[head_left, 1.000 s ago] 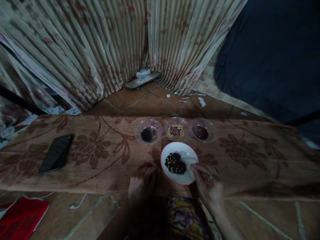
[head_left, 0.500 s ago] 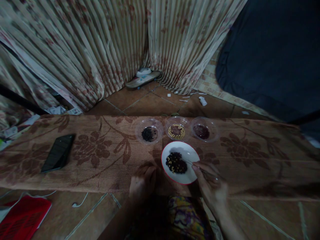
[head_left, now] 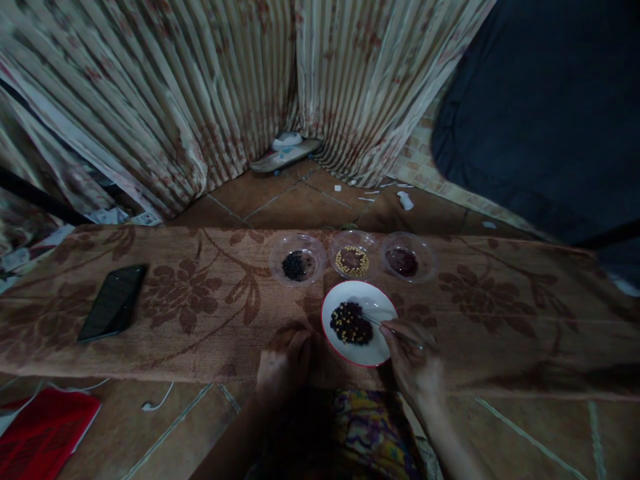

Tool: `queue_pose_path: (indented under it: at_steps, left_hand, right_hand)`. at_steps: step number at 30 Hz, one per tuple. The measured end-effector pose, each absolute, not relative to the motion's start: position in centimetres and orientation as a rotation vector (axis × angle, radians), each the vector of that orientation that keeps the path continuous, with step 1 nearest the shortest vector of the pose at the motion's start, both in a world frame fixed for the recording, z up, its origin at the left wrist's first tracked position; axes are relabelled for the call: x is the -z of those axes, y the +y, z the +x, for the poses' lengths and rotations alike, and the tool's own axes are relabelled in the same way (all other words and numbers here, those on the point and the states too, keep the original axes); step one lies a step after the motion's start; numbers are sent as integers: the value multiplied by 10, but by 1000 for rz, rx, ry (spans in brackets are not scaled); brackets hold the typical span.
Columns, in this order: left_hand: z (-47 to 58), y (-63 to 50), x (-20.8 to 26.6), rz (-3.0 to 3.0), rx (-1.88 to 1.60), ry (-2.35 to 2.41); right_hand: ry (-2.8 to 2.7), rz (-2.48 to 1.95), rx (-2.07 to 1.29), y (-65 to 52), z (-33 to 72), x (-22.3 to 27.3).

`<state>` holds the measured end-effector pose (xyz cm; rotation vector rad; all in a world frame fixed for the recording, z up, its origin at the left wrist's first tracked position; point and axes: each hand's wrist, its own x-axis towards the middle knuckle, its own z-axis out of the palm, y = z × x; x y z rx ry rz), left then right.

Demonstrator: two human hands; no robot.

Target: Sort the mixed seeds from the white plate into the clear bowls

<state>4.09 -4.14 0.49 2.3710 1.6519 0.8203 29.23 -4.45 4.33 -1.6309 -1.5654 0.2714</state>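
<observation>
My right hand (head_left: 415, 357) is closed around slim metal tweezers (head_left: 375, 320); their tips reach into a white plate (head_left: 367, 353) with a red rim. On that plate lies a mixed pile of dark and yellow beans (head_left: 351, 324), which the tips touch or nearly touch. My left hand (head_left: 284, 363) rests on the cloth left of the plate, fingers curled in and nothing visible in them. Behind the plate stand three clear plastic bowls: one with black beans (head_left: 296, 265), one with yellow beans (head_left: 352, 261), one with dark red beans (head_left: 403, 263).
A brown flower-patterned cloth (head_left: 190, 300) covers the long, narrow table. A black phone (head_left: 114, 301) lies at its left. Beyond are striped curtains (head_left: 240, 80), a skateboard (head_left: 285, 157) and litter on the tiled floor. A red bag (head_left: 50, 433) lies at lower left.
My right hand has shifted slightly left and the tweezers have moved a little over the pile. My left hand stays in place. The whole view has shifted slightly.
</observation>
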Motion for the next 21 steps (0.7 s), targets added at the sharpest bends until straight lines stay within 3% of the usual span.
queue_pose_path:
  at_steps: [21]
  left_hand:
    - [42,-41,-8,2362,-825,1653]
  right_hand:
    - [-1556,-1625,-229,-46,296,-37]
